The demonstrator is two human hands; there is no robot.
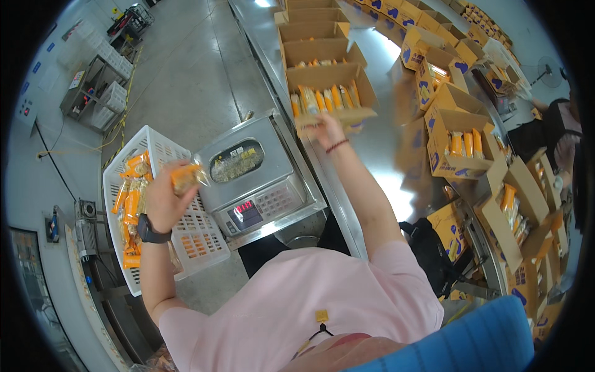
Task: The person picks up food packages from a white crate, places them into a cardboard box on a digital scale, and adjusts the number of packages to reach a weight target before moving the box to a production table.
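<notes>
My left hand [162, 201], with a dark watch at its wrist, is closed around an orange-and-clear wrapped packet [184, 178]. It is between a white plastic basket [214, 248] and a metal digital scale [285, 162]. Similar orange packets [131, 201] fill the basket's left part, and a few show through its slatted side. At the near edge of an open cardboard box [365, 87], my right hand [328, 132] grips the flap; its fingertips are partly hidden. Packets [322, 98] stand in a row inside that box. The scale's display is lit red.
More open boxes [313, 34] line up behind on the steel table [387, 167]. Further filled boxes [458, 139] stand to the right, where another person [561, 133] works. A shelf rack [87, 93] is at the far left, and a blue object [471, 338] fills the lower right.
</notes>
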